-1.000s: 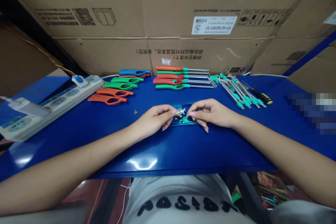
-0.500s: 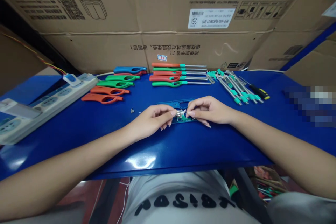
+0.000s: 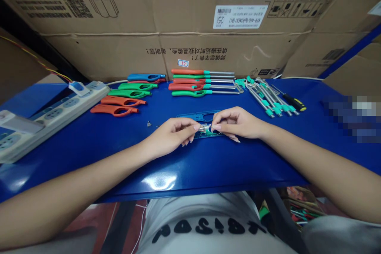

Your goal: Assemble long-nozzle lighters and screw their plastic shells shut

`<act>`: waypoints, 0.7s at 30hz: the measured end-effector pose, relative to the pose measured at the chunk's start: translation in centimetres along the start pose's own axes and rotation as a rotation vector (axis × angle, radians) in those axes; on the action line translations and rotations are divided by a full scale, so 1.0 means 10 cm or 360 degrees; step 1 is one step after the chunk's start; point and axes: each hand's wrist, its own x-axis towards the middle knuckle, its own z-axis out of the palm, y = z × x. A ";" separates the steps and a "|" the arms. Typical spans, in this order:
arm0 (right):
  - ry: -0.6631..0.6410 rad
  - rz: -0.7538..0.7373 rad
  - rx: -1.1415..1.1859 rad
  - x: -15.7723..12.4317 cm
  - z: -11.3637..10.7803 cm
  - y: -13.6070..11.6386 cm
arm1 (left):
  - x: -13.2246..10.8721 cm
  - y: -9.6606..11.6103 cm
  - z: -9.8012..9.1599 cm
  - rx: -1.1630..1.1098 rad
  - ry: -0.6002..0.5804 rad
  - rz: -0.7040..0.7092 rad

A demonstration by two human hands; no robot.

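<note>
My left hand is closed, thumb and fingers pinching a small clear and metallic lighter part. Facing it, my right hand pinches a thin whitish wire at that part's right end. Behind and below the fingers lie the two halves of a blue lighter casing: the upper half is partly covered by my hands. In the lower half, a green piece shows beneath the small part. Several small screws lie to the left of my left hand.
Orange, green and blue lighter handles lie at left beside a power strip. Assembled long lighters line the back. Metal tubes with green ends and a screwdriver lie at right. Cardboard stands behind.
The view has shifted slightly. Both hands keep nearly the same pose and hold the same small part and wire.
</note>
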 end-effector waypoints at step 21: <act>0.0063 -0.0014 -0.0110 -0.01 0.06 -0.01 | -0.03 -0.03 0.05 0.0102 0.0063 -0.0015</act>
